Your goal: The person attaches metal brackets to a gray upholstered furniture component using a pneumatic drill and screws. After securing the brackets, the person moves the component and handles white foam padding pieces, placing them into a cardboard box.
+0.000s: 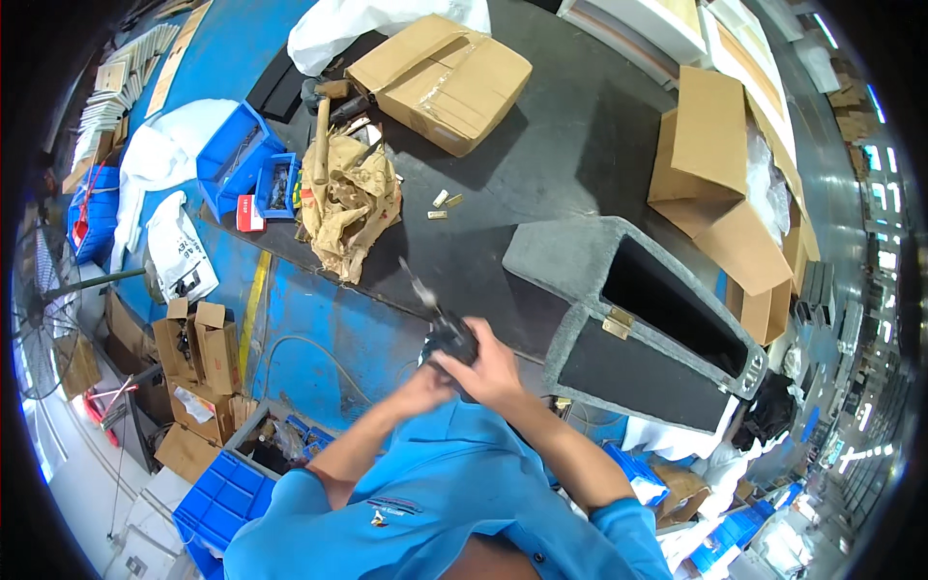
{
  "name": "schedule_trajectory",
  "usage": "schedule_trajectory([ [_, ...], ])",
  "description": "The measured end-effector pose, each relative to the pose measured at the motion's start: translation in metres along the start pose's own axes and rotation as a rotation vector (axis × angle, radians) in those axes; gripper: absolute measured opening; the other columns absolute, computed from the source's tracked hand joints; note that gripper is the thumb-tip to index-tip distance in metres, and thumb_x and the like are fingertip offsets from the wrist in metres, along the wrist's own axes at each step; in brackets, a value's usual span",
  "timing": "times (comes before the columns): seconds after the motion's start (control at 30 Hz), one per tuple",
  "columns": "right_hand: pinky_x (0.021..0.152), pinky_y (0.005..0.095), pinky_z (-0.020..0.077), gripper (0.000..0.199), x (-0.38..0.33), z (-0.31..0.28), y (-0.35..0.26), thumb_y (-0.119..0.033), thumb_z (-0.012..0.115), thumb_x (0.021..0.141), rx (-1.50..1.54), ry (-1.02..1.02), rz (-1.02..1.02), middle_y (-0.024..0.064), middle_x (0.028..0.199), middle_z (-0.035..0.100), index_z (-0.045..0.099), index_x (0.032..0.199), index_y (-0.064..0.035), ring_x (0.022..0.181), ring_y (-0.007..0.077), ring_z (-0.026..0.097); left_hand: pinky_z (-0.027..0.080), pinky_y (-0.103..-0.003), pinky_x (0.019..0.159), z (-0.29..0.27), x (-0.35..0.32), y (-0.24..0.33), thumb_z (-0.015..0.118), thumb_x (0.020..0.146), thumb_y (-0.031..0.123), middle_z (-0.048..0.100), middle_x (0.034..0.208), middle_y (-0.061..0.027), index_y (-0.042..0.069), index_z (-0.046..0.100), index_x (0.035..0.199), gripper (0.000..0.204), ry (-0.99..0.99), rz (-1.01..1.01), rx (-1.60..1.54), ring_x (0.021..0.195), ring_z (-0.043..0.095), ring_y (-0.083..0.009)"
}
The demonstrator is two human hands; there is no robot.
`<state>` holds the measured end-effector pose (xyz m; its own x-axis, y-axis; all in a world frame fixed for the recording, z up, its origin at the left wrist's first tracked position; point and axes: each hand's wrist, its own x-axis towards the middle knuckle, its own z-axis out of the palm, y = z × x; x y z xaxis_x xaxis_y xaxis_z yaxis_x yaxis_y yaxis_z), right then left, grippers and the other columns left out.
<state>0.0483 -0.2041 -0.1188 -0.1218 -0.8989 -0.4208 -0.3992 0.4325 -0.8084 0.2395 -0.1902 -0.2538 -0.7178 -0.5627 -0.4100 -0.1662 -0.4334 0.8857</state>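
In front of my chest my right hand (pixel 495 365) is closed round the body of a dark cordless drill (pixel 452 334). Its long bit points up and to the left, slightly smeared by motion. My left hand (pixel 425 391) is against the drill's lower side, blurred, with its fingers mostly hidden. To the right, a grey felt-covered case (pixel 565 246) lies on the dark tabletop, its black inside showing. A brass-coloured hinge (pixel 618 323) sits on its edge. Small brass-coloured pieces (pixel 437 215) lie farther off on the table.
Crumpled brown paper (pixel 350 208) with a hammer (pixel 322 140) on it lies at the table's left edge. Beyond is a closed carton (pixel 449 82); an open carton (pixel 698 155) stands right. Blue bins (pixel 278 184) sit left. A fan (pixel 43 295) stands at far left.
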Motion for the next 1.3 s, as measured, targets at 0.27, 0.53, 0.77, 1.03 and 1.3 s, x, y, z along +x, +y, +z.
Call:
schedule_trajectory([
  [0.27, 0.108, 0.0496, 0.0435, 0.074, 0.019, 0.017, -0.046, -0.029, 0.07, 0.093, -0.045, 0.073, -0.406, 0.031, 0.142, 0.049, 0.034, 0.149, 0.0049, 0.127, 0.0511, 0.052, 0.051, -0.036, 0.09, -0.031, 0.092, 0.057, 0.069, 0.098, 0.029, 0.066, 0.111, -0.0118, 0.001, 0.045, 0.136, 0.053, 0.678, -0.126, 0.04, 0.098, 0.061, -0.0216],
  [0.53, 0.085, 0.0387, 0.0591, 0.038, -0.093, -0.108, -0.061, -0.003, 0.079, 0.079, -0.4, 0.144, -0.321, 0.0175, 0.11, 0.071, 0.068, 0.115, -0.001, 0.102, 0.0324, 0.071, 0.045, -0.048, 0.107, -0.186, 0.238, -0.09, 0.066, 0.084, 0.068, 0.064, 0.129, -0.0282, -0.001, 0.046, 0.143, 0.093, 0.712, -0.602, 0.571, 0.124, 0.059, -0.0447],
  [0.77, 0.086, 0.0375, 0.0559, 0.028, -0.121, -0.139, -0.01, -0.001, 0.073, 0.085, -0.283, 0.44, 0.027, 0.0177, 0.108, 0.071, 0.068, 0.112, 0.0002, 0.098, 0.032, 0.069, 0.048, -0.051, 0.1, -0.185, 0.238, -0.112, 0.065, 0.092, 0.038, 0.065, 0.124, -0.0307, 0.0, 0.049, 0.137, 0.061, 0.731, -0.449, 0.733, 0.115, 0.063, -0.0451],
  [1.03, 0.114, 0.0476, 0.0362, 0.063, -0.111, -0.124, -0.015, -0.018, 0.08, 0.081, -0.503, 0.424, -0.188, 0.0221, 0.145, 0.049, 0.055, 0.136, -0.0015, 0.135, 0.04, 0.046, 0.056, -0.041, 0.063, -0.144, 0.086, -0.047, 0.051, 0.104, 0.037, 0.065, 0.073, -0.0123, 0.0, 0.061, 0.091, 0.041, 0.5, -0.26, 0.227, 0.061, 0.067, -0.023],
  [1.3, 0.12, 0.054, 0.0236, 0.113, -0.082, -0.083, -0.025, -0.034, 0.089, 0.071, -0.844, 0.361, -0.02, 0.0332, 0.158, 0.028, 0.025, 0.154, 0.0081, 0.148, 0.0482, 0.026, 0.054, -0.037, 0.057, -0.367, 0.036, -0.003, 0.063, 0.097, 0.023, 0.069, 0.07, -0.0087, 0.003, 0.065, 0.087, 0.023, 1.0, -0.08, 0.269, 0.06, 0.069, -0.0175],
])
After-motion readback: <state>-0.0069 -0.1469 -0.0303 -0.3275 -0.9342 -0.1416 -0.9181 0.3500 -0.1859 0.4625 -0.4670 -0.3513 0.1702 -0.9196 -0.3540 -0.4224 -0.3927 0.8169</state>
